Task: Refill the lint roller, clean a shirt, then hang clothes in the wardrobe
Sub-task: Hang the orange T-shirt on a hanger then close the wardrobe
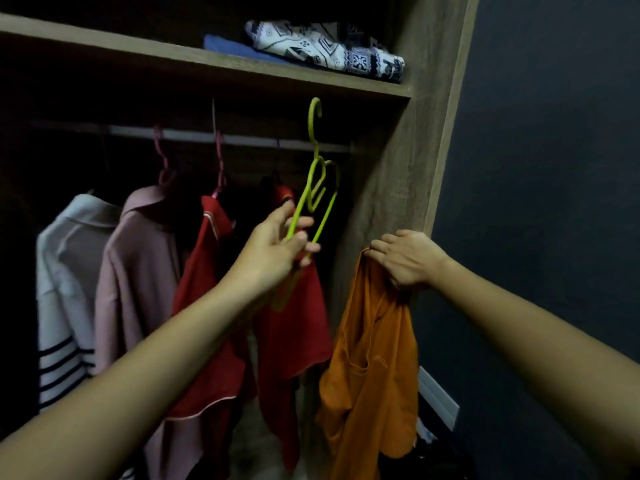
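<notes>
My left hand (277, 251) grips a yellow-green hanger (317, 181) by its lower part, hook pointing up in front of the wardrobe rail (249, 139). My right hand (407, 259) holds a bunched orange garment (370, 368) by its top edge, and the cloth hangs down beside the wardrobe's right side panel (391, 188). The hanger and the orange garment are apart. No lint roller is in view.
On the rail hang a white striped top (65, 292), a pink shirt (135, 282) and red garments (211, 306) on pink hangers. Folded patterned cloth (325, 50) lies on the upper shelf (207, 64). A dark wall (554, 168) stands at the right.
</notes>
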{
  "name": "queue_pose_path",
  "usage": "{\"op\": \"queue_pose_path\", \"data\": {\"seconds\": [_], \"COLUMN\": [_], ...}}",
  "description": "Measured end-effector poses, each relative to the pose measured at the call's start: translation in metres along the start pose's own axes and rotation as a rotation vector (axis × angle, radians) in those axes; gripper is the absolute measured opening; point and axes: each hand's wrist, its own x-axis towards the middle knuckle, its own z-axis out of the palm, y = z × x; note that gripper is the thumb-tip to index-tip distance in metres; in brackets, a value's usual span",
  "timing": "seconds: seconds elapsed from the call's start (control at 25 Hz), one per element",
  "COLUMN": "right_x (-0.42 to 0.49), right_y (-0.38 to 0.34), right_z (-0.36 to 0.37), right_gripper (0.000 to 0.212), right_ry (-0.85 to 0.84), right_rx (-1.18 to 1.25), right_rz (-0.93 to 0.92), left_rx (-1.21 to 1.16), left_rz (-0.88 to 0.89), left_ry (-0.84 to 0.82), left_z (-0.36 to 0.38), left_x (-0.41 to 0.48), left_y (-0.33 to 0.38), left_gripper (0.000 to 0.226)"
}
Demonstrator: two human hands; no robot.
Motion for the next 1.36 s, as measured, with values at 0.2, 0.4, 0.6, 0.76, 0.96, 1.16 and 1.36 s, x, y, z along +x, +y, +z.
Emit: {"op": "queue_pose_path", "data": {"seconds": [0.2,0.4,0.6,0.76,0.96,1.16,1.36], "right_x": [-0.004,-0.013,-0.016,-0.017,-0.021,-0.022,-0.009], "right_y": [-0.013,-0.028,-0.045,-0.075,-0.108,-0.119,-0.13], "right_z": [-0.02,-0.042,-0.071,-0.115,-0.154,-0.157,-0.177], "right_gripper": [0.07,0.077,0.081,0.091,0.082,0.066,0.066], "right_ry": [-0.042,-0.093,-0.057,-0.009,0.225,0.515,0.584], "right_rx": [0.049,0.175,0.381,0.352,0.365,0.535,0.495], "right_rz": [0.093,0.167,0.195,0.047,-0.102,-0.047,-0.032], "left_rx": [0.564,0.705,0.522,0.542,0.609,0.985,1.127], "left_rz": [0.15,0.259,0.12,0.135,0.254,0.6,0.815], "left_ry": [0.213,0.312,0.185,0.093,0.063,0.346,0.361], "left_z": [-0.108,-0.191,-0.226,-0.214,-0.178,-0.174,-0.121], "left_x": [-0.071,-0.132,-0.156,-0.157,-0.153,-0.156,-0.2], "left_y": [-0.012,-0.01,-0.01,-0.009,-0.019,-0.021,-0.056], "left_gripper": [0.031,0.032,0.024,0.027,0.019,0.035,0.03]}}
